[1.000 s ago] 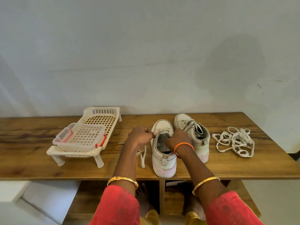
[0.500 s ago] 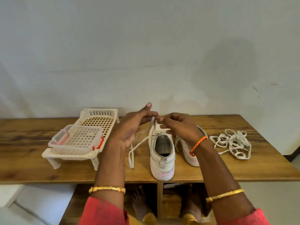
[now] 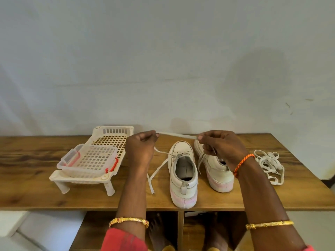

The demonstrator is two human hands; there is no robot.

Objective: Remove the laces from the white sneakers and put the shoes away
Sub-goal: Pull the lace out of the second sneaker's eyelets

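Both hands are raised over the far part of the wooden table (image 3: 27,187), and between them a white lace (image 3: 176,135) is stretched taut and nearly level, its long axis running left to right. The left hand (image 3: 140,149) has its fingers curled and pinches one end of that stretch against the thumb; the right hand (image 3: 220,147) pinches the other end between thumb and fingertip, the remaining fingers bent under it. From the left hand the lace drops slack to the table and ends as a loose tail just left of the near sneaker (image 3: 183,176), but the wrist hides part of that run, and how far the lace is still threaded in the eyelets is hard to make out. This sneaker stands upright with its heel toward the person and its toe toward the wall, long axis running front to back. The second sneaker (image 3: 215,169) sits just beside it on the right, pointing the same way with its toe angled slightly left; the right hand and wrist cover most of its upper, so only some laces, the side and the pinkish heel show. No brand mark or writing can be read on either shoe. A heap of loose white laces (image 3: 270,165) lies on the table to the right, apart from the shoes. At the left stands a white plastic rack (image 3: 112,138) on short legs, with a clear container (image 3: 88,160) with red clips resting on it. Below the table edge, shelf compartments are cut off by the frame and too dark to read.
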